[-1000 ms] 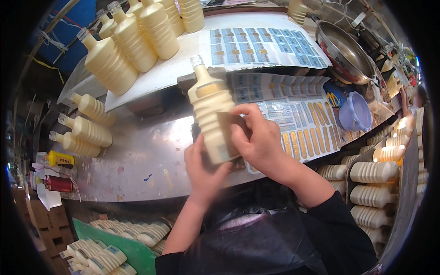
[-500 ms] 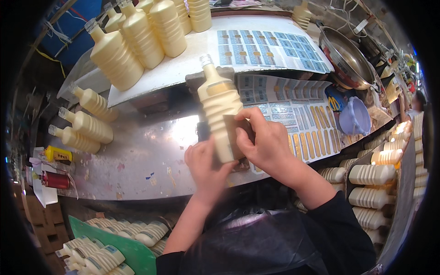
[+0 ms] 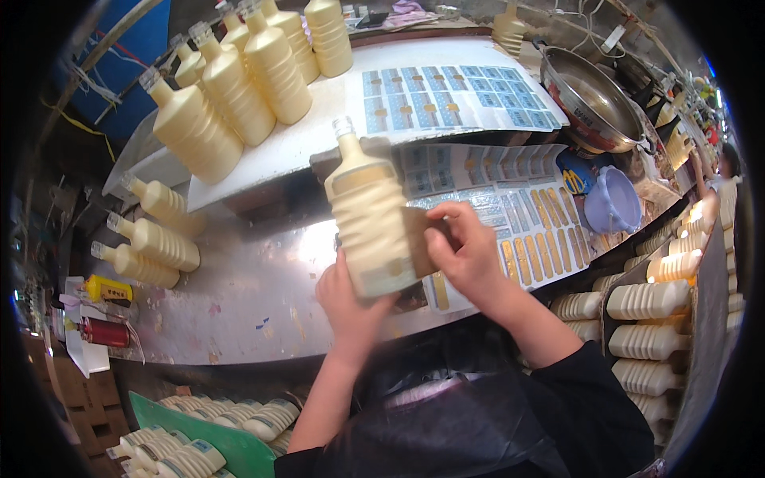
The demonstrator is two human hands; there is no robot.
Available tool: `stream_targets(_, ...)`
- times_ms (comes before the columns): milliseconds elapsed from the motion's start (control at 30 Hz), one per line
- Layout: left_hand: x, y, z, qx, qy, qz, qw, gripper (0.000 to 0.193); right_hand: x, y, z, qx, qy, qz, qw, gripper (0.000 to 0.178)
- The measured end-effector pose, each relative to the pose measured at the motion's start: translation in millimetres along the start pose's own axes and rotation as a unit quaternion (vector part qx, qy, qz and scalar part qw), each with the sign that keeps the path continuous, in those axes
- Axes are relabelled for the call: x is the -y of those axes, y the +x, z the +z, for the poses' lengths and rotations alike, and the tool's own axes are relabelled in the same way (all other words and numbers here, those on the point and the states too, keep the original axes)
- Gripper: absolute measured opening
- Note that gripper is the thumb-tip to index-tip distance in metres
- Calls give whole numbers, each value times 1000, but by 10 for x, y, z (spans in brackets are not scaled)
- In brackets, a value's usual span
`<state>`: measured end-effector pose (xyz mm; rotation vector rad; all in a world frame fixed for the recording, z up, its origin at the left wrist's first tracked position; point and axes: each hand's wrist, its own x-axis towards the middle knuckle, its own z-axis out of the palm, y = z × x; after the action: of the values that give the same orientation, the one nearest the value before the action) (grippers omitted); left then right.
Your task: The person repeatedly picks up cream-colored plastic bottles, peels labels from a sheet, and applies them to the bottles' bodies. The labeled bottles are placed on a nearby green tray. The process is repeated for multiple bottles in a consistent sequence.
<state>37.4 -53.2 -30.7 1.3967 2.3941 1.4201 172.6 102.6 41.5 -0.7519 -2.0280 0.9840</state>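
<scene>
A cream ribbed bottle (image 3: 368, 219) with a clear threaded neck lies tilted before me, its neck pointing away. My left hand (image 3: 351, 307) grips it by the base, thumb beneath and fingers along its left side. A gold strip label (image 3: 362, 178) crosses the shoulder, and a pale bluish label (image 3: 386, 275) shows near the base, slightly blurred. Between the fingers and thumb of my right hand (image 3: 468, 251) is a flat dark brown piece (image 3: 417, 237), its edge against the bottle's right side. Its material cannot be made out.
Label sheets (image 3: 454, 99) lie on the white raised shelf (image 3: 351, 88), with more sheets (image 3: 510, 215) below. Cream bottles (image 3: 239, 88) stand back left; several lie on the metal table (image 3: 239, 295). At right are a metal pan (image 3: 594, 99), purple basin (image 3: 613, 203) and racked bottles (image 3: 649, 301).
The bottle has turned so a broad face with a bluish label near its base shows. My left hand has closed round the base; the brown piece has shifted to the bottle's right side.
</scene>
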Motion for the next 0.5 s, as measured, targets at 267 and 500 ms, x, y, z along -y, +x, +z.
stream_targets(267,-32,126,-8,36,-82,-81,993,83,-281,-50,77,31,39,33,998,25)
stream_targets(500,255,45,27,25,-366,-225,903,60,-552,-181,236,-24,88,44,995,26)
